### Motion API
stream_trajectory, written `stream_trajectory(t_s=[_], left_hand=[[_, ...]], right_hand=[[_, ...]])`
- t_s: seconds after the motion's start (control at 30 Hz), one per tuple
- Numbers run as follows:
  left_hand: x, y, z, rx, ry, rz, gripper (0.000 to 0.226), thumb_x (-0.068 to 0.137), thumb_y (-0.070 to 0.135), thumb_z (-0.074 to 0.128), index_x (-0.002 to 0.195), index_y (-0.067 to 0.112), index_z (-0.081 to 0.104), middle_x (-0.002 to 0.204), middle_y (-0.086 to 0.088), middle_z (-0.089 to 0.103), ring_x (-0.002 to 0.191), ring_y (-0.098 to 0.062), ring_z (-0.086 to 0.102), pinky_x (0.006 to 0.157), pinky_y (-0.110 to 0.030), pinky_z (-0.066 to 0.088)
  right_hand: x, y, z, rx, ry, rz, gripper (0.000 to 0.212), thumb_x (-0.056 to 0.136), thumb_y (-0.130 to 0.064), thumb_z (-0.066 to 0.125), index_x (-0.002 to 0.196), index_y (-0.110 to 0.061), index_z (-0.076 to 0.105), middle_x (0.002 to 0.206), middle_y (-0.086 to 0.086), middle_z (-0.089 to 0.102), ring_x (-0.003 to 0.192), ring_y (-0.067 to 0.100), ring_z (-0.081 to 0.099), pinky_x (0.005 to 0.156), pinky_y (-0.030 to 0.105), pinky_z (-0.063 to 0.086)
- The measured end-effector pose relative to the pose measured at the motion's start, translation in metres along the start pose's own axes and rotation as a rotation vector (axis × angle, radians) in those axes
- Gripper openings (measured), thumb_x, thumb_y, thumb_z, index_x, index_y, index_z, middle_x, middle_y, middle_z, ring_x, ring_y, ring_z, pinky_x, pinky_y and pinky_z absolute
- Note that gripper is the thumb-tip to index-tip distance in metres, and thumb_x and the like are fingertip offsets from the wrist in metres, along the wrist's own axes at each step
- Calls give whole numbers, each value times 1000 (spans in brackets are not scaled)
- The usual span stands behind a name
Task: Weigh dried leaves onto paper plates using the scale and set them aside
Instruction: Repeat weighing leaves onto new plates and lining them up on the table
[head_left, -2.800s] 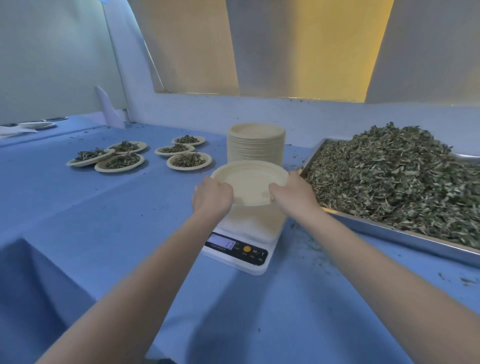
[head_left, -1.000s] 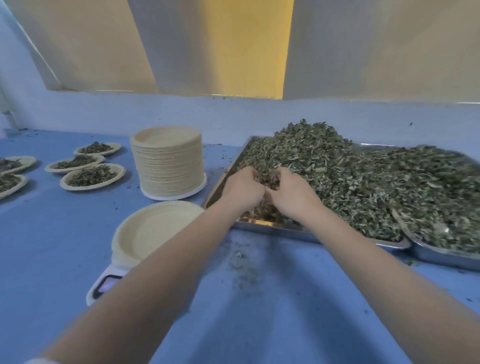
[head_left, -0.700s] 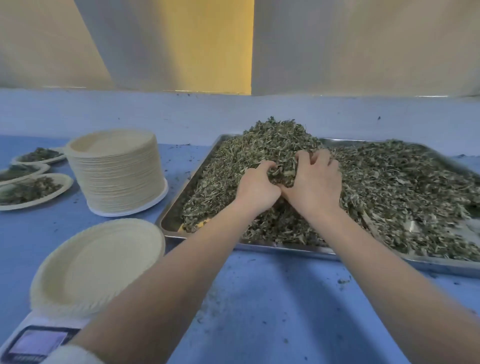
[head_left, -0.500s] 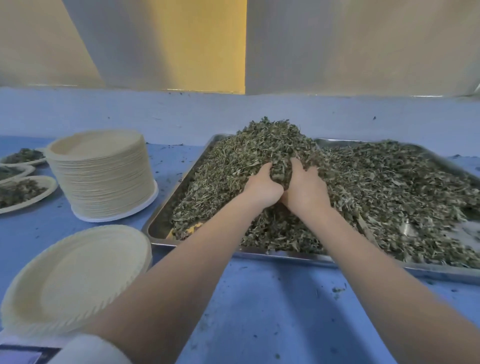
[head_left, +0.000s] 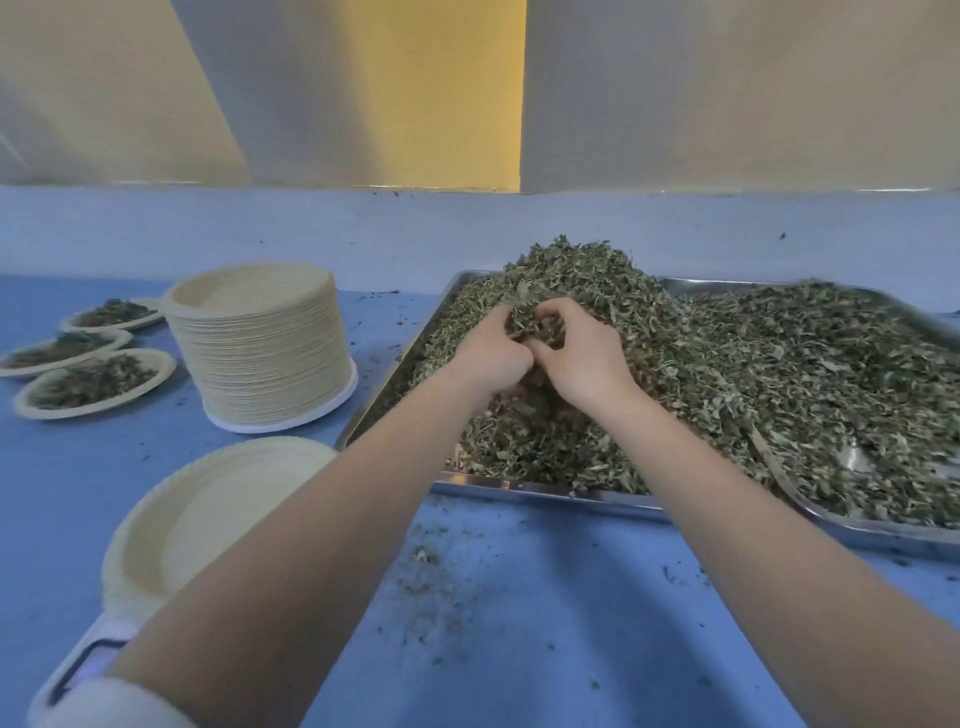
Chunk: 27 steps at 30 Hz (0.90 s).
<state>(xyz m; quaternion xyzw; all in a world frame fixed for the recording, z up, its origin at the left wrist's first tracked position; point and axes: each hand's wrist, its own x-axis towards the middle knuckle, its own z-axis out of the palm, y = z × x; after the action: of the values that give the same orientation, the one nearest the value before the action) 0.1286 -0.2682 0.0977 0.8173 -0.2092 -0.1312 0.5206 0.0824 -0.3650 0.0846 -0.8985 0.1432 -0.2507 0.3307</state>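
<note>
Left hand: fingers curled into the heap of green-grey dried leaves, gripping a clump; a moment ago it lay flatter against the pile.
Right hand: touching the left hand, fingers hooked over the same clump, closed tighter than half a second back. Judged: the handful is gathered and ready to lift.
Shallow rectangular steel tray: carries the heap; both hands work over its near-left part.
Empty round cream paper plate: left of the tray, seated on the white digital scale, partly behind the left forearm. No leaves on it yet.
Tall stack of cream paper plates: beyond the scale, left of the tray.
Filled paper plates: farther left, set aside.
Blue tabletop: crumbs before the tray.
</note>
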Motion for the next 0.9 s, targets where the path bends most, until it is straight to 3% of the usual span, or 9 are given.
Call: stream_trajectory(t_s=[0.1,0.2,0.3,0.4,0.47,0.6,0.7,0.8,0.9], left_hand=[[-6,-4,-20,-63,23,-5,69,87,-9,44,147,21,29,124,-10,54,93,-33,63,86,-52,53],[-18,-8,-47,-105,64,-10,64,86,-12,43,142,18,37,109,-14,59,98,-34,63,84,-44,55],[-37,-11,-81,-135,104,-17,52,88,-13,41,133,14,44,111,-13,57,97,-31,64,68,-27,58],[-59,-19,-117,-144,142,-17,45,90,-15,37,123,11,51,119,-15,56,98,-29,62,64,-25,58],[-77,-25,-140,-97,163,-30,42,90,-14,40,122,9,53,122,-17,58,102,-32,62,75,-33,58],[-113,-41,-175,10,199,-77,43,91,-13,39,128,4,51,123,-19,57,107,-29,62,70,-25,59],[-132,-53,-190,71,93,-235,39,91,-14,37,114,10,57,121,-16,56,99,-30,65,79,-34,58],[-142,-60,-195,264,38,-360,33,92,-9,43,119,7,55,101,-8,49,86,-29,67,66,-34,59],[-147,-64,-197,388,47,-382,27,91,-5,46,112,8,56,84,-6,48,90,-32,69,77,-43,58]], right_hand=[[-1,-17,5,12,-7,-49,32,91,-21,62,122,-26,54,112,1,63,77,11,50,72,22,34],[-5,-38,15,52,-14,-104,32,89,-20,63,120,-26,56,115,2,62,97,18,56,67,17,30],[-10,-63,33,102,-54,-166,33,89,-21,65,120,-25,57,116,2,63,101,20,59,60,13,30],[-18,-94,52,155,-121,-229,34,89,-24,65,122,-23,57,118,4,62,94,19,59,56,7,33],[-23,-112,63,158,-166,-277,35,88,-27,66,121,-24,58,124,2,60,93,11,51,63,9,29],[-41,-140,83,157,-277,-289,37,83,-32,71,119,-28,60,125,2,58,112,17,53,78,23,38],[-57,-149,94,217,-431,-209,33,80,-35,74,110,-27,63,113,1,59,87,18,64,70,36,58],[-67,-149,100,23,-457,-248,27,78,-55,67,93,-32,66,85,-9,63,59,19,68,62,38,59],[-71,-148,101,-99,-407,-279,31,79,-66,57,85,-37,67,74,-11,66,56,15,68,65,36,59]])
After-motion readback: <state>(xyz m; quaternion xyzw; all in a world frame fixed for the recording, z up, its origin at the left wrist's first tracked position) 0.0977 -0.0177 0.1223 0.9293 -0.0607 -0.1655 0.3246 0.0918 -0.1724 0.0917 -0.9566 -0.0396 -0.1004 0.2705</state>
